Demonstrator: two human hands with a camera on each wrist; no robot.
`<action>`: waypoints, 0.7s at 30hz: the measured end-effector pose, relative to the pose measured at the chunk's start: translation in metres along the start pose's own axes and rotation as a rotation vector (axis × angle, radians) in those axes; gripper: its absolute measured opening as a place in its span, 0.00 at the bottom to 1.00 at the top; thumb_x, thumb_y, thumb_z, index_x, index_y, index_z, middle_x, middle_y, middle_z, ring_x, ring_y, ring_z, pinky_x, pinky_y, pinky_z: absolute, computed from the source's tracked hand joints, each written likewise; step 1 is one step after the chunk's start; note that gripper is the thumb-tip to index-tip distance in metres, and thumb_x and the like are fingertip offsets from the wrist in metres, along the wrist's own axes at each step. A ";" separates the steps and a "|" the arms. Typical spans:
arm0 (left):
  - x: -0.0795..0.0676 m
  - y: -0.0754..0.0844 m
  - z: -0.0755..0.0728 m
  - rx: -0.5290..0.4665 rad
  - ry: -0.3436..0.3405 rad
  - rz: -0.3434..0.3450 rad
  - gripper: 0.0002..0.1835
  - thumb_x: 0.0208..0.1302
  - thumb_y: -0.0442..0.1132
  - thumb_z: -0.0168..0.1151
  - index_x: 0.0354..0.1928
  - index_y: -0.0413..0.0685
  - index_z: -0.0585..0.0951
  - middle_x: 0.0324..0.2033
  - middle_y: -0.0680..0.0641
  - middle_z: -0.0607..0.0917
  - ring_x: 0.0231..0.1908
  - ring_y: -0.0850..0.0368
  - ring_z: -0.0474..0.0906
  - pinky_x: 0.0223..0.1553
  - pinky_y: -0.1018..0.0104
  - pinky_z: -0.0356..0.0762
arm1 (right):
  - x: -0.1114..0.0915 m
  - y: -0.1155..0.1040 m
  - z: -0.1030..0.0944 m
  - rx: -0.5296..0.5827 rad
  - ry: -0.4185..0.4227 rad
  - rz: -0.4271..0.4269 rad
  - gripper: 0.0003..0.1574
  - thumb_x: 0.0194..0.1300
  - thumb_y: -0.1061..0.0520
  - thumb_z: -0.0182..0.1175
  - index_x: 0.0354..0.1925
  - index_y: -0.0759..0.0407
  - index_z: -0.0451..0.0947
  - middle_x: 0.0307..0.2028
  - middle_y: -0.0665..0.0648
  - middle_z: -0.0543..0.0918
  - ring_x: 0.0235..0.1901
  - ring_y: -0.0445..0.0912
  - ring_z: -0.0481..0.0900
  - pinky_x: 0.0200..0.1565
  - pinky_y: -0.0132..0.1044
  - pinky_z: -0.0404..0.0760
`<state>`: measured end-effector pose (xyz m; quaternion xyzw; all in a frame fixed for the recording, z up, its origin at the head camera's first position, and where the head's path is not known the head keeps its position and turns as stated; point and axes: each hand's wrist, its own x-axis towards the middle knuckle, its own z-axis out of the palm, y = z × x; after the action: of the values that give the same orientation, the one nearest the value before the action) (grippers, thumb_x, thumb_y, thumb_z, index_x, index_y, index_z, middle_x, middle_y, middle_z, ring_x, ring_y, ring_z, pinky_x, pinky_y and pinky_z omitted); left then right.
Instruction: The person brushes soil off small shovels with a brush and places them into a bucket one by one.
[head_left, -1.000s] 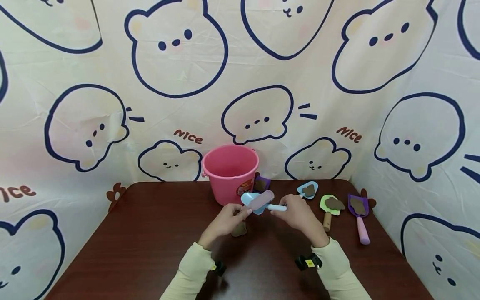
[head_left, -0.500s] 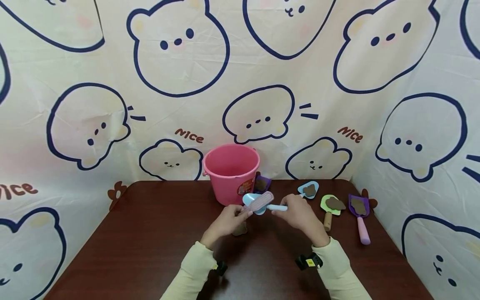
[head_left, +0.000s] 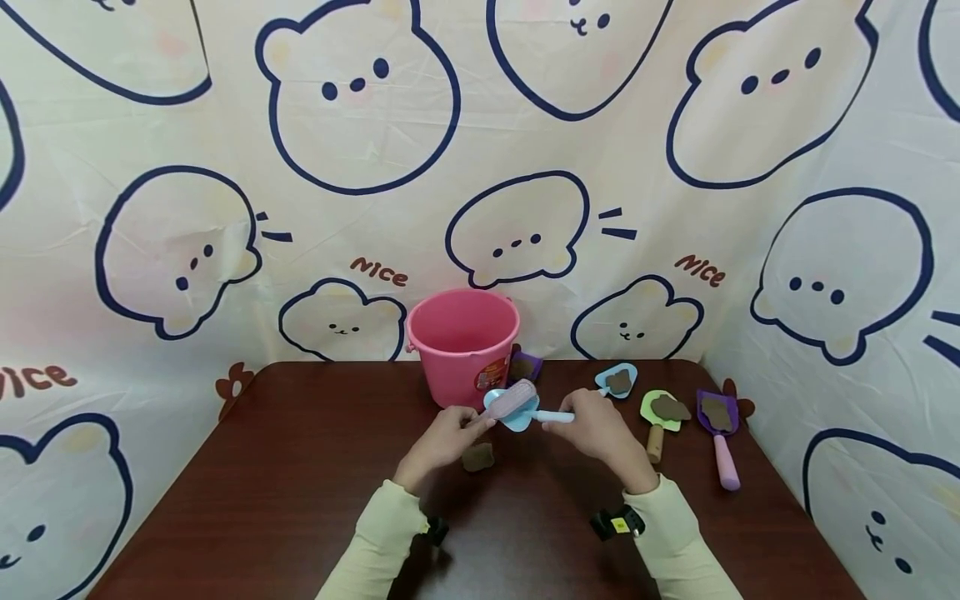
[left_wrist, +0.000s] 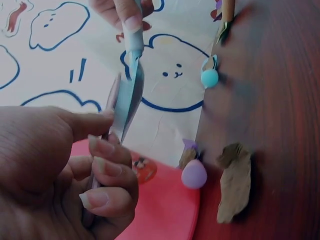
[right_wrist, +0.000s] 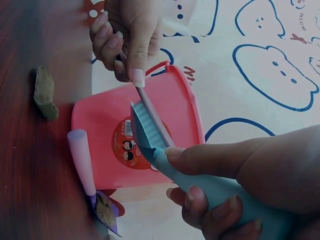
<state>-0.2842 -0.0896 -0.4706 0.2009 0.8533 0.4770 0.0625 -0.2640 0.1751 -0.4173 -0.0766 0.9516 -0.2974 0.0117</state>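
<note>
My left hand pinches a flat pale-purple paddle with a rounded tip. It lies across the blade of a light-blue toy shovel, whose handle my right hand grips. In the right wrist view the paddle runs along the open face of the shovel, close to my right thumb. The left wrist view shows both edge-on, the shovel beside the paddle. Below my left hand, a brown clay-like lump rests on the table.
A pink bucket stands behind my hands, a purple shovel beside it. To the right on the dark table lie blue, green and purple shovels, each bearing a brown lump. A printed cloth hangs behind.
My left hand has shifted slightly left, drawing the paddle back across the shovel's blade. More of the brown lump below shows. My right hand has stayed in place.
</note>
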 end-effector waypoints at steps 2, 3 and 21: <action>-0.001 -0.001 -0.004 0.002 0.013 -0.009 0.21 0.75 0.48 0.59 0.28 0.38 0.76 0.17 0.52 0.68 0.19 0.59 0.62 0.22 0.69 0.62 | 0.000 0.001 -0.001 -0.008 0.005 0.000 0.15 0.61 0.51 0.74 0.29 0.59 0.82 0.21 0.53 0.77 0.22 0.47 0.73 0.24 0.37 0.73; -0.002 -0.003 -0.006 0.005 0.021 -0.015 0.21 0.75 0.48 0.59 0.27 0.40 0.75 0.17 0.52 0.69 0.19 0.59 0.63 0.22 0.69 0.62 | 0.000 0.002 -0.002 -0.011 0.007 0.002 0.15 0.60 0.51 0.74 0.29 0.59 0.81 0.21 0.53 0.77 0.22 0.47 0.73 0.24 0.37 0.73; -0.006 -0.011 -0.031 0.042 0.061 -0.112 0.16 0.75 0.49 0.59 0.32 0.45 0.79 0.19 0.50 0.71 0.20 0.58 0.65 0.22 0.67 0.63 | -0.001 0.004 -0.008 -0.009 0.012 0.002 0.15 0.60 0.50 0.74 0.30 0.60 0.82 0.23 0.53 0.78 0.23 0.47 0.72 0.26 0.38 0.73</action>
<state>-0.2912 -0.1218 -0.4635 0.1392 0.8746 0.4606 0.0588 -0.2644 0.1831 -0.4135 -0.0737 0.9531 -0.2934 0.0058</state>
